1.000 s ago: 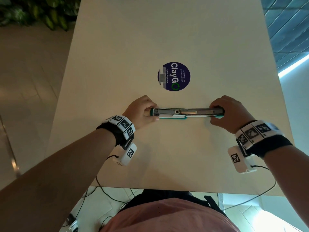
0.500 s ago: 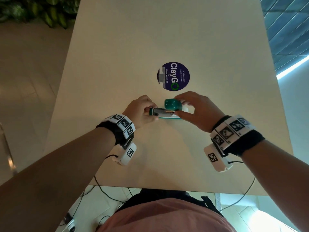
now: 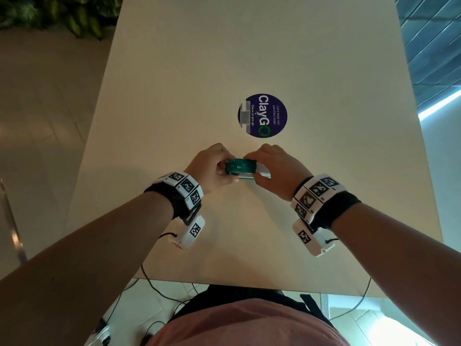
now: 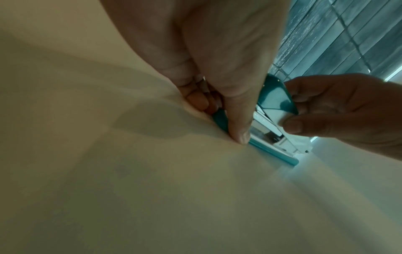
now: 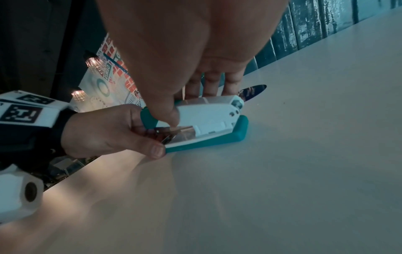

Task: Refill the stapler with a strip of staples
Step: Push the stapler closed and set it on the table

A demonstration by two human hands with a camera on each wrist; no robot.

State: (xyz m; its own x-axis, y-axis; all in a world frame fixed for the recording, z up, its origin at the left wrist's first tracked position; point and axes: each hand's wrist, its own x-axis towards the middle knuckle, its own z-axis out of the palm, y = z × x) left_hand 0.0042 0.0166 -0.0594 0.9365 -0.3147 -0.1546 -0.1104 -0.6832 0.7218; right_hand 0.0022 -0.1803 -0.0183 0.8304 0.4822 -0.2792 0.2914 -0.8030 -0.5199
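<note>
My left grip pinches the front end of the teal stapler, fingers curled around it. My right grip clasps its white top, thumb in front, fingers behind. The stapler rests on the beige surface at frame centre, just below a round sticker.

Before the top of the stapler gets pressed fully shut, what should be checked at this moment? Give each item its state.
1. Stapler base flat on the table: ok.
2. Left hand grips the front end: ok.
3. Right hand holds the top, folded over the base: ok.
4. Top fully latched: not ok, gap visible in the right wrist view.
5. Staples seated in the channel: cannot tell.
</note>
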